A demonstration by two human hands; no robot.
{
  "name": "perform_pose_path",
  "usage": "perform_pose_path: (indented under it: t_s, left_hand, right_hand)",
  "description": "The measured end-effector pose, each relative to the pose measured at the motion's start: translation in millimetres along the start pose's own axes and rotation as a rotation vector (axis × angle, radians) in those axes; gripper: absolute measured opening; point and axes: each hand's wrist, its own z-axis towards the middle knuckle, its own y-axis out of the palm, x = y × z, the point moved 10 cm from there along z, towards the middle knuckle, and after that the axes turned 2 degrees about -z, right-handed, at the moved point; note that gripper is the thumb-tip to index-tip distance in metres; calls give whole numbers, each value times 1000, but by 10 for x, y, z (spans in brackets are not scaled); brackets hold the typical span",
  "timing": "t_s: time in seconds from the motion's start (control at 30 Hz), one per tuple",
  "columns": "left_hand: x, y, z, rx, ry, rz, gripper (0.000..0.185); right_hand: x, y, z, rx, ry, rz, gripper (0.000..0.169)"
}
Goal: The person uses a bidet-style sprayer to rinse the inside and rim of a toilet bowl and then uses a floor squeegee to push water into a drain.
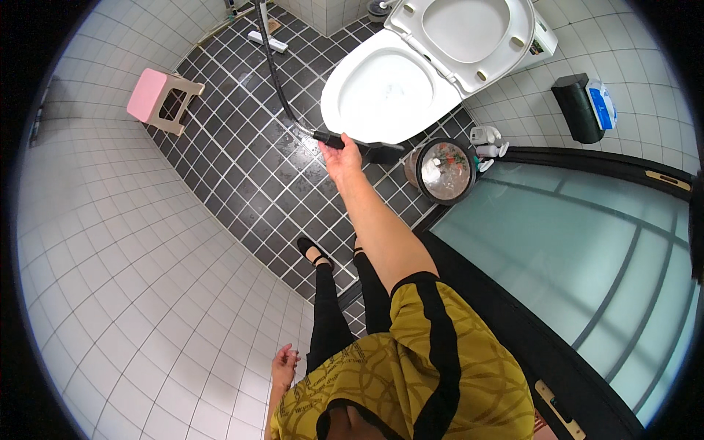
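Note:
My right hand [344, 159] grips the handle of a black handheld shower head [382, 153], just off the front rim of a white toilet [352, 71]. From the handle a dark flexible hose [273, 71] runs up to the top of the view. The toilet's seat and lid are raised. Whether water comes from the head cannot be told. My left hand [286, 358] hangs low by my side near the white tiled wall, fingers loosely curled, nothing seen in it. The dark tiled floor [242, 154] looks wet in patches.
A round, lined trash bin [421, 170] holding waste stands right of the toilet, beside several bottles [484, 135]. A pink-topped stool [148, 94] is at the left wall. A frosted glass door [561, 236] is on the right. A black wall holder [577, 107] carries a blue-and-white pack [602, 104].

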Motion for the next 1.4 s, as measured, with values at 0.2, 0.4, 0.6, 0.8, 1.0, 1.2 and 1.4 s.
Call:
perform_pose_path:
  t_s: [0.2, 0.4, 0.6, 0.8, 1.0, 1.2, 1.4]
  left_hand:
    - [1, -91, 3, -1, 13, 36, 32]
    - [47, -115, 48, -24, 26, 63, 31]
    - [63, -113, 152, -49, 34, 41, 30]
    - [105, -129, 147, -33, 23, 47, 29]
    - [93, -86, 146, -43, 30, 66, 29]
    - [150, -58, 131, -48, 42, 61, 30]
    - [133, -145, 150, -54, 43, 37, 31]
  right_hand:
    - [157, -190, -246, 61, 8, 74, 23]
    - [-104, -299, -343, 102, -7, 124, 23]
    - [-601, -351, -244, 125, -90, 102, 23]
    - [-1493, -171, -154, 135, -289, 28, 19]
    - [-2111, -42, -158, 112, -414, -17, 22]
    - [-1977, -180, -286, 181, -440, 23, 23]
    - [-1286, -346, -282, 253, -332, 115, 23]
